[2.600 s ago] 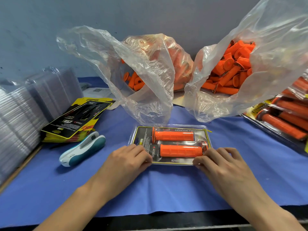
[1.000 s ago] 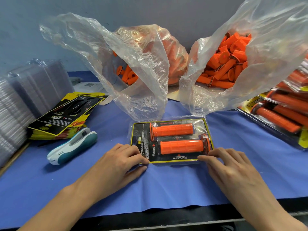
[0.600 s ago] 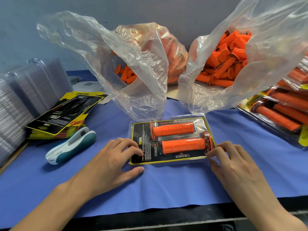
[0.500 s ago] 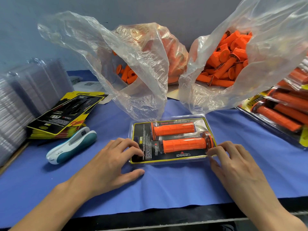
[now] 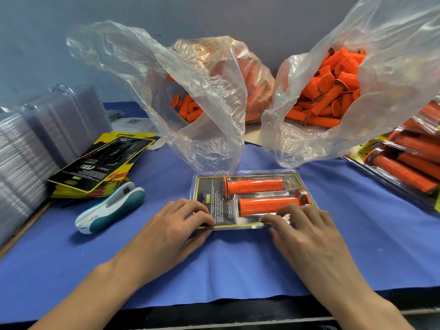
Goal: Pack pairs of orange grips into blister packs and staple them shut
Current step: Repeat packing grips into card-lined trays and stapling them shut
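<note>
Nearest us, our left hand (image 5: 171,225) pinches the near left corner of the blister pack (image 5: 208,186), bent fingertips on top and thumb against its edge. Our right hand (image 5: 307,232) pinches the same near edge further right in the same way. The pack lies flat on the blue tabletop (image 5: 238,263), midway across, with two orange grips (image 5: 254,186) side by side inside. To its left lies a white and teal stapler (image 5: 112,207), and beyond that a stack of printed cards (image 5: 100,163) beside clear shells (image 5: 35,144) at the left edge. Filled packs (image 5: 404,163) sit at the right edge. At the far edge, two plastic bags (image 5: 204,115) hold loose grips.
</note>
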Action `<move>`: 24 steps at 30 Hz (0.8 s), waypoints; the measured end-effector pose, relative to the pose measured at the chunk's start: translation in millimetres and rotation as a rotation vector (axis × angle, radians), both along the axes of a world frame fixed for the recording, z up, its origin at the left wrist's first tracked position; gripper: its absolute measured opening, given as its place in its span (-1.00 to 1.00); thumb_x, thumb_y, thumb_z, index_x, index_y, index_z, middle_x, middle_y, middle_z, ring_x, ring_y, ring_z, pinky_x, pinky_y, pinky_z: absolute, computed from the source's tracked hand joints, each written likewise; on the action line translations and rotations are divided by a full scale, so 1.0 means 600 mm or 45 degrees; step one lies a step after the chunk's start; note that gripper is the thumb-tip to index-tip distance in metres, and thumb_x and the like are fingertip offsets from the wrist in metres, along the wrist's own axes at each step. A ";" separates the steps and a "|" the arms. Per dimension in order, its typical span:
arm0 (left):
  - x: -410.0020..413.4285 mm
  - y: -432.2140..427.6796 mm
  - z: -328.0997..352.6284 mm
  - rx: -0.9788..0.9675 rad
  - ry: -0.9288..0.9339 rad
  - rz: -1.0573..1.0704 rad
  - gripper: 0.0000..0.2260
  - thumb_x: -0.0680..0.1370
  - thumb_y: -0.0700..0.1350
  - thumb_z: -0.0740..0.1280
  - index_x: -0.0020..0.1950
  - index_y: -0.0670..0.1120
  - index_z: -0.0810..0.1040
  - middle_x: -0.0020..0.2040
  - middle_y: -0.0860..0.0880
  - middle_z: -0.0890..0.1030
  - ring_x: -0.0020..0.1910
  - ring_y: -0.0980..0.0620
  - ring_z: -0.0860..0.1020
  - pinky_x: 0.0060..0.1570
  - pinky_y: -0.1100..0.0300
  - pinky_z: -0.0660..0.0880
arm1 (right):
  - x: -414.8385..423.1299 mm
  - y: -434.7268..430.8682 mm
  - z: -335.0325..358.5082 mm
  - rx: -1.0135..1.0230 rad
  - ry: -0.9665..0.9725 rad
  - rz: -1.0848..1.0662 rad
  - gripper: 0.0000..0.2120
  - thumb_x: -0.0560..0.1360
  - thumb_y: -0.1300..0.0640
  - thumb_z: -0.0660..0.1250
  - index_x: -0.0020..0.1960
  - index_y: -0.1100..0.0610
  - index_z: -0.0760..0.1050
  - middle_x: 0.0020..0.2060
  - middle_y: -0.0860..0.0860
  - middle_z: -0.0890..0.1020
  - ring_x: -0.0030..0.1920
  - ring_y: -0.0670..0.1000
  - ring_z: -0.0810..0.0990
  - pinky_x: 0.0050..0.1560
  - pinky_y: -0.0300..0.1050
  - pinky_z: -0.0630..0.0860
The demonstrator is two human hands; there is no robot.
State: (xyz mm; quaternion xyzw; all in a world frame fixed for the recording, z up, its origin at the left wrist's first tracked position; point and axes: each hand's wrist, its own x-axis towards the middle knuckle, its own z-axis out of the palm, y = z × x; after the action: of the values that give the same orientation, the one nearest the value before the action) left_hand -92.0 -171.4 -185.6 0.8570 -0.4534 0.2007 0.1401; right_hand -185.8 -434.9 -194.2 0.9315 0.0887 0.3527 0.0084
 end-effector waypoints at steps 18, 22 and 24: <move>-0.010 0.003 0.006 0.082 0.169 0.010 -0.73 0.62 0.19 0.18 0.10 0.07 0.56 0.05 0.13 0.53 0.00 0.12 0.50 0.03 0.15 0.45 | 0.033 0.013 0.015 0.317 0.318 0.343 -0.95 0.44 0.17 0.51 -0.10 0.07 0.69 -0.23 -0.02 0.60 -0.22 0.09 0.59 -0.24 -0.03 0.59; -0.015 -0.010 0.017 -0.016 0.128 0.079 -0.73 0.63 0.16 0.18 0.04 0.03 0.58 -0.01 0.11 0.54 -0.04 0.05 0.53 -0.01 0.10 0.45 | 0.036 0.025 0.020 0.098 0.184 0.309 -0.82 0.63 0.11 0.24 -0.08 0.08 0.59 -0.20 0.00 0.54 -0.20 0.09 0.55 -0.18 0.03 0.56; -0.018 -0.019 0.024 -0.091 0.142 0.130 -0.73 0.61 0.16 0.19 0.02 0.02 0.59 -0.04 0.12 0.53 -0.05 0.06 0.52 -0.02 0.09 0.45 | 0.036 0.031 0.022 0.063 0.110 0.289 -0.75 0.65 0.10 0.15 -0.06 0.09 0.56 -0.19 0.01 0.53 -0.19 0.10 0.54 -0.16 0.04 0.55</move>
State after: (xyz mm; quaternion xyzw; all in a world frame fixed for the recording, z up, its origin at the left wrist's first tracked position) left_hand -102.6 -182.9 -171.2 0.8833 -0.3931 0.1758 0.1852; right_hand -164.4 -416.2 -180.7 0.9297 0.1851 0.3130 -0.0583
